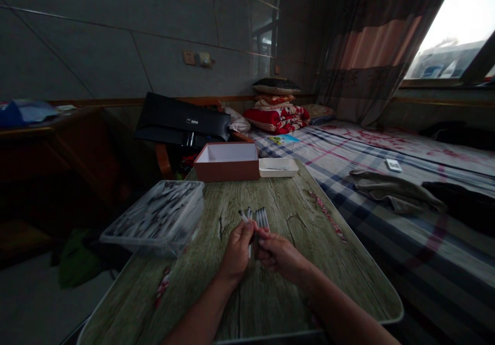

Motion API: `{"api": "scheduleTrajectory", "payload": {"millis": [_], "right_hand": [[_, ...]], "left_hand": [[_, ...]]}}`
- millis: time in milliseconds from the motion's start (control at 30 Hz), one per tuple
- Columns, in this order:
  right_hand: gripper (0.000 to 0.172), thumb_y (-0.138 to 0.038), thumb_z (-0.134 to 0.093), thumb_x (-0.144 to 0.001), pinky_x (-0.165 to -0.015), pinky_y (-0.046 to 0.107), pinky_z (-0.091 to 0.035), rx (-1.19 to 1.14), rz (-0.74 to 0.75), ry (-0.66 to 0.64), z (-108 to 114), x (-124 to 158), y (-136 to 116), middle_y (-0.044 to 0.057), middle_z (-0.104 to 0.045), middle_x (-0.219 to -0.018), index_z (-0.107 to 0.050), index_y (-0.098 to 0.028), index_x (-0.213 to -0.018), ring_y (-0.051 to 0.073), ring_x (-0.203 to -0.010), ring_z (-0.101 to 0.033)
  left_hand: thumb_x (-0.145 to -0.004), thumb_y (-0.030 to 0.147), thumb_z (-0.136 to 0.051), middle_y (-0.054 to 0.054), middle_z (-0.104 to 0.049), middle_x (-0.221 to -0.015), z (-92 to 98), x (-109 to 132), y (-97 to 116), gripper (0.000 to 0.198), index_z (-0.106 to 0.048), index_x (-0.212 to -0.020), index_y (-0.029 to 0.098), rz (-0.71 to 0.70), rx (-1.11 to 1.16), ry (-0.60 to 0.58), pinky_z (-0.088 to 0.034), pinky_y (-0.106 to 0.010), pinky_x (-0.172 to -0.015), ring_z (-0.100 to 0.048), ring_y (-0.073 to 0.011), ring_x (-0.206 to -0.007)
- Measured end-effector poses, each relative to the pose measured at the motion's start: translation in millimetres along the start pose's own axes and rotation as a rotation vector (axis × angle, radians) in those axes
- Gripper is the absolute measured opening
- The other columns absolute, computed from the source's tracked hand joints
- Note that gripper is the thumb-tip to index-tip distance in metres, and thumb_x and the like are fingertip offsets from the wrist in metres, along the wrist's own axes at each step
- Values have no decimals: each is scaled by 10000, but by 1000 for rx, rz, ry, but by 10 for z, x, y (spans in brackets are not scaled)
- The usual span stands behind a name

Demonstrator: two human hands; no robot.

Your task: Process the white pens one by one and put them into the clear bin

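My left hand [238, 244] is closed, with the thumb and fingers pinching a slim whitish pen [243, 216] that has a dark tip. The pen slants up and to the left out of the grip. Fingers curled, my right hand [280, 253] meets the left at the pen's lower end, which the fingers mostly hide. Just beyond both hands, several similar pens [262, 217] lie side by side on the wood-patterned table [294, 283]. To the left stands a clear plastic box [183, 242] holding many more dark-and-white pens.
At the table's far edge are a brown open box [228, 171] with a white inside and a small cream tray [278, 173] with something thin in it. A bed [328, 164] with plaid bedding runs along the right. Behind the table, a black panel [174, 118] leans on a chair.
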State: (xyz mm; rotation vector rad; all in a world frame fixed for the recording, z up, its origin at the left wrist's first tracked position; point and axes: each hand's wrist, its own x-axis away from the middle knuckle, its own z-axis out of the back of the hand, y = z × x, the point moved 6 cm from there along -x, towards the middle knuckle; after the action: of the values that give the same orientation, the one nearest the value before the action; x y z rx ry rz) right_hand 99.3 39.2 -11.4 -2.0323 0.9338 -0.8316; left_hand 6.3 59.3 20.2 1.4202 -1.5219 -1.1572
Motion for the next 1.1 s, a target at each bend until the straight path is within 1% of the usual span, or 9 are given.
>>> {"api": "scheduleTrajectory", "payload": {"millis": [200,333,433,533,600,700,867,1033,1100], "right_hand": [[386,-512,-590,-778,-366,209,-84,131,28,-25,-86,43,-36,-105,-325,-497,-367,-214,-679,32,-365,-191],[399,-592,-541,-802,-364,196,-153,257,84,-15,-97,49,-3,-100,-342,-501,-477,-200,-767,40,-375,-240],[437,-615,-541,-792,-363,189,-166,323,78,18,-8,54,-29,-79,-411,-532,-534,-191,-896,50,-398,-301],[452,-609,-582,-755,-359,191,-139,309,119,156,193,48,-167,-76,-406,-522,-553,-172,-870,48,-399,-287],[434,-604,-589,-742,-359,191,-119,216,175,237,318,40,-263,-88,-377,-502,-526,-179,-797,42,-386,-237],[444,-613,-607,-715,-365,188,-94,123,177,281,412,13,-291,-100,-361,-478,-457,-196,-719,32,-368,-195],[514,-679,-583,-700,-359,203,-114,215,138,241,358,10,-224,-98,-339,-435,-443,-189,-637,32,-355,-208],[543,-694,-593,-684,-351,217,-125,260,107,196,297,32,-200,-88,-357,-422,-420,-191,-575,28,-343,-222],[535,-674,-588,-706,-351,217,-114,191,107,215,314,26,-197,-97,-323,-410,-388,-200,-562,28,-339,-207]], "left_hand": [[-806,464,-594,-48,-700,-724,34,3,-60,302,-602,-716,176,22,74,6,-504,-301,-752,-669,-195,-776],[-822,447,-582,-38,-682,-688,68,-30,-51,289,-607,-715,179,24,85,-10,-504,-304,-742,-661,-193,-765],[-806,445,-602,-45,-685,-766,147,-77,19,287,-611,-707,176,-4,146,29,-495,-288,-762,-643,-184,-820],[-776,430,-644,-26,-649,-785,231,-109,57,290,-599,-674,162,29,199,65,-483,-225,-688,-607,-126,-735],[-761,416,-665,7,-588,-668,218,-106,0,270,-606,-723,155,163,205,2,-441,-188,-550,-539,-81,-568],[-750,388,-682,55,-512,-546,110,-48,-107,297,-585,-923,167,341,180,-201,-308,-158,-402,-405,-47,-405],[-742,388,-685,84,-498,-479,-39,59,-222,330,-472,-917,208,427,109,-469,-186,-156,-340,-316,-38,-319],[-771,380,-664,73,-499,-490,-60,92,-218,254,-500,-856,205,467,171,-466,-186,-152,-335,-301,-32,-329],[-793,379,-639,43,-546,-545,-52,96,-180,229,-552,-895,193,457,221,-413,-272,-157,-361,-382,-42,-362]]}}
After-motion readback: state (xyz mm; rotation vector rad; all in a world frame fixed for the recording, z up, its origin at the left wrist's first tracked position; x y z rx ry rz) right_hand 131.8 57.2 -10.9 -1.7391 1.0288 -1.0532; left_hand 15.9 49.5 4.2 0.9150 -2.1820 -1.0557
